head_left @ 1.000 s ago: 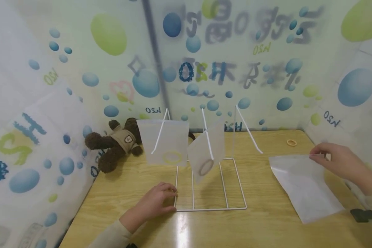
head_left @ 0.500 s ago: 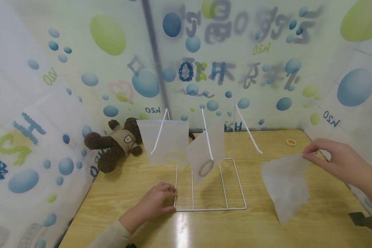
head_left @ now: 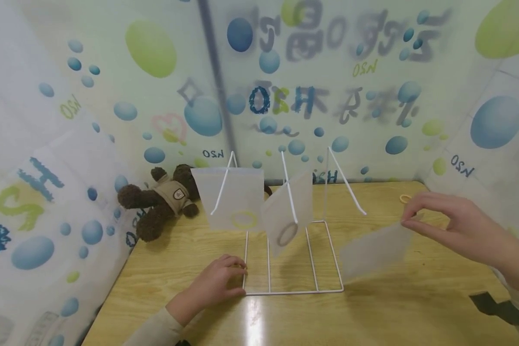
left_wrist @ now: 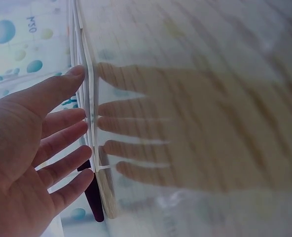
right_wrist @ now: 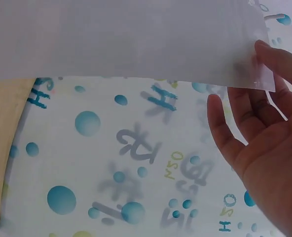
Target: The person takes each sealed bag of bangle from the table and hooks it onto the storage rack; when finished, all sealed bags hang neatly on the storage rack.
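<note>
My right hand pinches a frosted plastic bag by its top corner between thumb and fingers. The bag hangs tilted above the table, right of a white wire rack; in the right wrist view the bag's edge runs to the thumb. On the table, my left hand touches the left side of the rack's base. Its fingers extend against the wire in the left wrist view. From the rack's left arm hangs one frosted bag with a yellowish ring; the middle arm carries another bag with a darker ring.
The rack's right arm bears no bag. A brown teddy bear lies at the back left of the wooden table. A small wooden ring lies at the back right, partly behind my right hand. Printed curtains enclose the table.
My right hand has moved left, bringing the frosted bag from the right side of the table toward the rack. The bag has swung and tilted. My left hand stays at the rack's base.
</note>
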`<move>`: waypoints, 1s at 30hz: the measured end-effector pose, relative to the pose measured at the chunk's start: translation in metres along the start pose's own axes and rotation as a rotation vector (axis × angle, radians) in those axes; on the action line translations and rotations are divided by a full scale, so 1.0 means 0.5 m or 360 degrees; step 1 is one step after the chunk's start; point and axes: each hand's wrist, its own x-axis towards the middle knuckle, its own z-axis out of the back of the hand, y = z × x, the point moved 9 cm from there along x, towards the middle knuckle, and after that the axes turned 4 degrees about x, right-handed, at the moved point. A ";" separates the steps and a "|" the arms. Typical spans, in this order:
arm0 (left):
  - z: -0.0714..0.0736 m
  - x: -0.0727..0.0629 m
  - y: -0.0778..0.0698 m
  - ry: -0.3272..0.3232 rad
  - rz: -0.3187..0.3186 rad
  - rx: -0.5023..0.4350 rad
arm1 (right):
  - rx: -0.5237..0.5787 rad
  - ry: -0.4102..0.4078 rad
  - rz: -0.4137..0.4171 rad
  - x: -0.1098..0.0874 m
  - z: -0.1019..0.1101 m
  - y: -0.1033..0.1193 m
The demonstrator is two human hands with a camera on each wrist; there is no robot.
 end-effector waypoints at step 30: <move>0.003 0.001 0.000 -0.0018 0.0005 0.0009 | 0.0183 -0.0221 0.0158 0.079 0.030 0.064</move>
